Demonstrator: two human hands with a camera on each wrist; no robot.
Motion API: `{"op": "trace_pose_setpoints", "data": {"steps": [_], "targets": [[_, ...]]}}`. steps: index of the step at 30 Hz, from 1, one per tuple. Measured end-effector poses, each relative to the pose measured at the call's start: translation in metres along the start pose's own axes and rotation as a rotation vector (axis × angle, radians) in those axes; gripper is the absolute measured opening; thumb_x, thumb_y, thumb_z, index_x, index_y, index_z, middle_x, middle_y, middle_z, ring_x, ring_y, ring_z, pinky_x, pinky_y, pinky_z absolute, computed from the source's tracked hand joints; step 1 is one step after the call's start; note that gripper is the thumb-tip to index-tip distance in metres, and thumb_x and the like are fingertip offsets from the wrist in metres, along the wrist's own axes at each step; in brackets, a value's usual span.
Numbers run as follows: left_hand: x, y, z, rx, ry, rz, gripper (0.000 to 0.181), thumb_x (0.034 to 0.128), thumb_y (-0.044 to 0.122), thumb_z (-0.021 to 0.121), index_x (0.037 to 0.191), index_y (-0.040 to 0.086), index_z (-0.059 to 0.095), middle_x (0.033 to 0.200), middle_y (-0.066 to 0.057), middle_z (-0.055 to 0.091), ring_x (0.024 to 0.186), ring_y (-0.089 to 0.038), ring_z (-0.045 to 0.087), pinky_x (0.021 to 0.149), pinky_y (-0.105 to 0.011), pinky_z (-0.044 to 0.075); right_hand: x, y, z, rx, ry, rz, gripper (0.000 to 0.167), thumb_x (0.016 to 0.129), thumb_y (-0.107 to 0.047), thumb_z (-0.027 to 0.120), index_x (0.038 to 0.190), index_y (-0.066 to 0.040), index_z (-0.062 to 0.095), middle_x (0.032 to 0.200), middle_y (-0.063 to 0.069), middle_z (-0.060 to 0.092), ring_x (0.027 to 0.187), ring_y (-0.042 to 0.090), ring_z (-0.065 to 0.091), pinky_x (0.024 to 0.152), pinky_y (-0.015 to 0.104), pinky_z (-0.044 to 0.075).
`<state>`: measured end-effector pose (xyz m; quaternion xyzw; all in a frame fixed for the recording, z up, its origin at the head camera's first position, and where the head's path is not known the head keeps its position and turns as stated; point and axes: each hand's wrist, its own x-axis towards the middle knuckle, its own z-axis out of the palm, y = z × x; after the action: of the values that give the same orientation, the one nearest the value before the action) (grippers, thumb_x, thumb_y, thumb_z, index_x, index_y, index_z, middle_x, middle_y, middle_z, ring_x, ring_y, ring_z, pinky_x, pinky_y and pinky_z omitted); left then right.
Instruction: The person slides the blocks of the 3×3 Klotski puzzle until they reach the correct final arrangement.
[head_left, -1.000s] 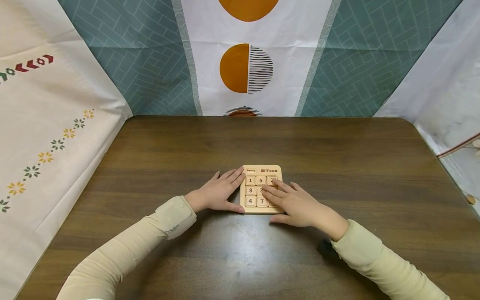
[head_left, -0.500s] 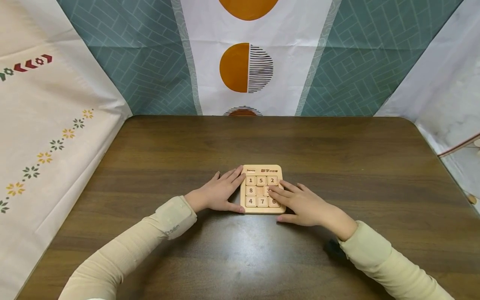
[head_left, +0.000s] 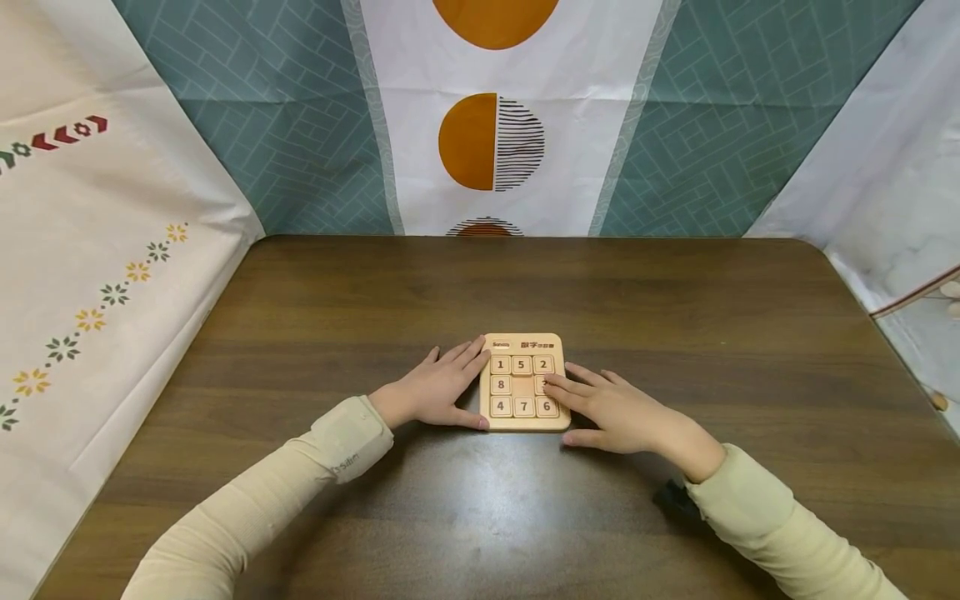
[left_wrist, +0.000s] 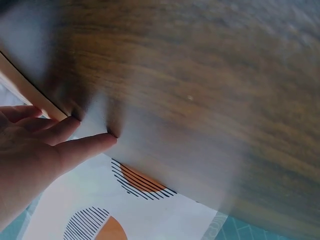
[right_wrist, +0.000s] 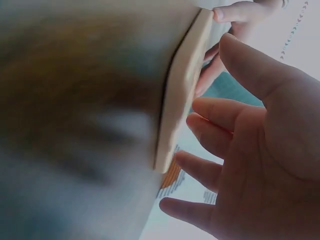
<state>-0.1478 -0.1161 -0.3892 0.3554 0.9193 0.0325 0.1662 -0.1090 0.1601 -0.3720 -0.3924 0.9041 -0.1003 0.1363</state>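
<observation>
A pale wooden number sliding puzzle (head_left: 522,422) lies flat on the table in the head view. Its rows read 1, 5, 2 on top, 8, a gap and a partly covered 3 tile (head_left: 540,384) in the middle, and 4, 7, 6 below. My left hand (head_left: 438,390) rests against the puzzle's left edge, fingers extended near the upper corner and thumb at the lower one. With outstretched fingertips my right hand (head_left: 626,414) touches the 3 tile from the right, its thumb off the board. In the right wrist view, the puzzle's side (right_wrist: 182,90) shows beyond the right fingers.
The dark wooden table (head_left: 360,292) extends on all sides of the puzzle. A patterned cloth (head_left: 300,158) hangs behind its far edge, and a pale embroidered cloth (head_left: 97,242) hangs along the left. A small dark object (head_left: 675,498) shows beneath the right wrist.
The 3 tile slid from the middle of the puzzle to the right column, leaving the gap in the centre. My right hand moved rightward with it; my left hand stayed put.
</observation>
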Motion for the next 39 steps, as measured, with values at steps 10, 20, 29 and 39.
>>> {"op": "trace_pose_setpoints", "data": {"steps": [10,20,29,39], "targets": [[0.003,0.002,0.001,0.003,-0.015,-0.013,0.102,0.0759,0.071,0.049,0.147,0.007,0.013,0.152,-0.010,-0.001,0.137,-0.028,0.012,0.100,-0.059,0.020,0.022,-0.004,-0.002,-0.031,-0.017,0.027,0.068,0.087,-0.045,0.055,0.141,-0.009,0.036,0.147,0.007,0.029,0.134,0.033,0.020,0.097,0.062,0.022],[0.003,0.002,0.002,0.001,-0.014,-0.020,0.102,0.0760,0.070,0.050,0.147,0.007,0.013,0.152,-0.010,0.000,0.137,-0.028,0.013,0.100,-0.058,0.020,0.034,-0.002,-0.001,-0.043,-0.025,0.068,0.069,0.088,-0.046,0.054,0.142,-0.010,0.033,0.147,0.006,0.028,0.135,0.032,0.016,0.098,0.062,0.019],[0.002,0.002,0.000,-0.008,-0.019,-0.027,0.102,0.0760,0.070,0.050,0.147,0.007,0.012,0.152,-0.010,-0.002,0.137,-0.028,0.011,0.101,-0.058,0.019,0.028,-0.009,0.001,-0.036,-0.019,0.042,0.070,0.087,-0.046,0.055,0.141,-0.008,0.035,0.147,0.007,0.028,0.135,0.032,0.017,0.098,0.062,0.020],[0.001,0.001,0.001,-0.007,-0.009,-0.029,0.102,0.0758,0.070,0.049,0.147,0.008,0.011,0.152,-0.009,-0.003,0.137,-0.028,0.011,0.101,-0.059,0.019,0.020,-0.014,0.002,-0.013,-0.015,-0.007,0.067,0.088,-0.045,0.055,0.140,-0.008,0.036,0.146,0.008,0.029,0.135,0.033,0.018,0.097,0.063,0.020]]}}
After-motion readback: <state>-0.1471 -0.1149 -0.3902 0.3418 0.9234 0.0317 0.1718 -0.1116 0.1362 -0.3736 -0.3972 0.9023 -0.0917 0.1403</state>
